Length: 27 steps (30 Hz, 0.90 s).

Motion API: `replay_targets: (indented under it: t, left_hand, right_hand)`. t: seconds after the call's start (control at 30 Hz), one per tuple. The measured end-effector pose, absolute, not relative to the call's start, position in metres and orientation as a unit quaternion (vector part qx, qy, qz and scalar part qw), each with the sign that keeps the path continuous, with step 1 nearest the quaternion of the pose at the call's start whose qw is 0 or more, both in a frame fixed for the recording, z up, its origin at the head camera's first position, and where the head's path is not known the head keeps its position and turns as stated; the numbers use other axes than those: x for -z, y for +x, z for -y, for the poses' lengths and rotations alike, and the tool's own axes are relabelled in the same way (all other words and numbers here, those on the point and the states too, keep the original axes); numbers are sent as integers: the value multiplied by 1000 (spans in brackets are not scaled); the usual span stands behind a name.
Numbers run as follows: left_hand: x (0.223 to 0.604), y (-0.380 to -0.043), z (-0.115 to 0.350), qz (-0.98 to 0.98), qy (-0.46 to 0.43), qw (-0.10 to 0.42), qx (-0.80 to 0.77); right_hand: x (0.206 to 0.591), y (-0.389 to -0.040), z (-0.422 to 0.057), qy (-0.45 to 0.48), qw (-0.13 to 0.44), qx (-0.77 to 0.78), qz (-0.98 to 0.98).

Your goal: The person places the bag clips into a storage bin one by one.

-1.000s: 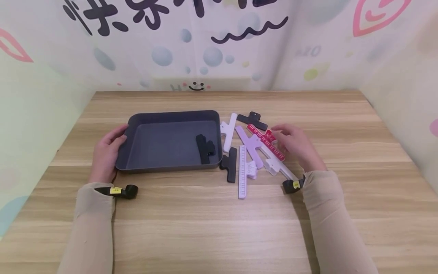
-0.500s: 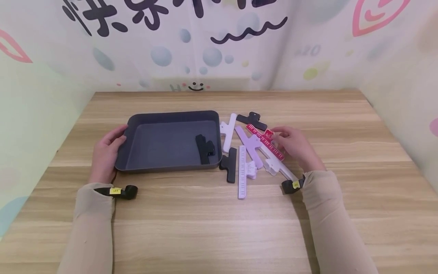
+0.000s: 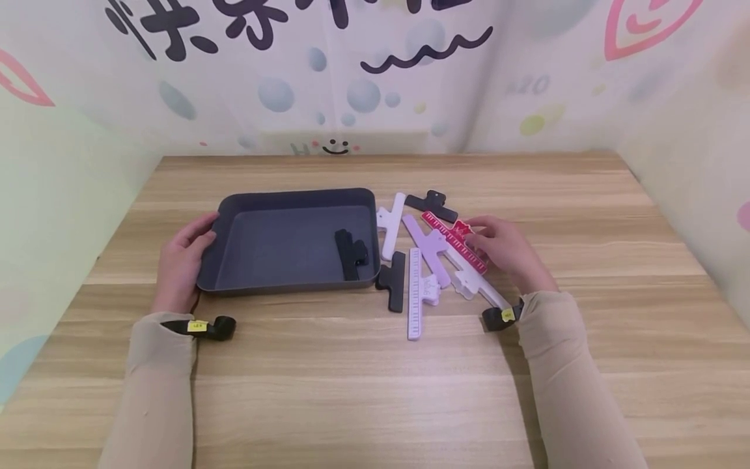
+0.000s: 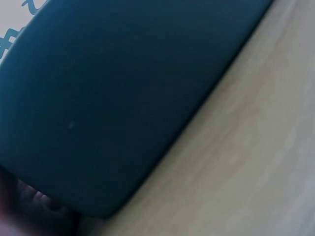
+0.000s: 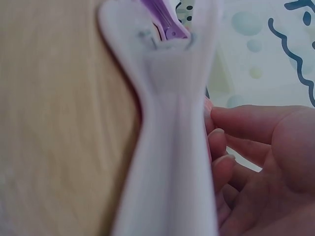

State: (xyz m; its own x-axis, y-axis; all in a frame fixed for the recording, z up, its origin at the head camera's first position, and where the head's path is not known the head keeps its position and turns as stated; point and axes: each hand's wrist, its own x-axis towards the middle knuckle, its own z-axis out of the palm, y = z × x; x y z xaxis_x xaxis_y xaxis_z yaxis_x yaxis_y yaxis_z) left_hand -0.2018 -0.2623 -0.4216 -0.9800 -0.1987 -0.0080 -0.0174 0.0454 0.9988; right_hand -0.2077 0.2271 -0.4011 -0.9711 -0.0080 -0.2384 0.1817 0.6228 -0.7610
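Observation:
A dark grey rectangular tray (image 3: 281,251) stands left of centre, with a black bag clip (image 3: 348,255) inside near its right wall. My left hand (image 3: 183,264) holds the tray's left side; in the left wrist view the tray wall (image 4: 118,98) hides most of the fingers. To the right, my right hand (image 3: 506,251) pinches the handle of a red bag clip (image 3: 448,238) with ruler-like marks. In the right wrist view the thumb and fingers (image 5: 246,123) meet on its edge, partly behind a white clip (image 5: 172,113) close to the camera.
Beside the tray's right wall lie a white clip (image 3: 394,228), a plain purple clip (image 3: 428,254), a lilac ruler-marked clip (image 3: 415,296), and black clips (image 3: 397,283) at front and back. A printed cloth (image 3: 363,98) hangs behind the wooden table (image 3: 351,391).
The right hand's thumb and fingers have closed in on the red clip's handle. The clip has barely moved. The left hand and tray stay where they were.

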Motion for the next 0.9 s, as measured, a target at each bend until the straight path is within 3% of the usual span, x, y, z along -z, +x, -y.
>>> replay_targets:
  t: [0.9]
  left_hand:
    - [422, -201, 263, 724, 80, 68, 681]
  right_hand:
    - [407, -209, -229, 67, 90, 473, -874]
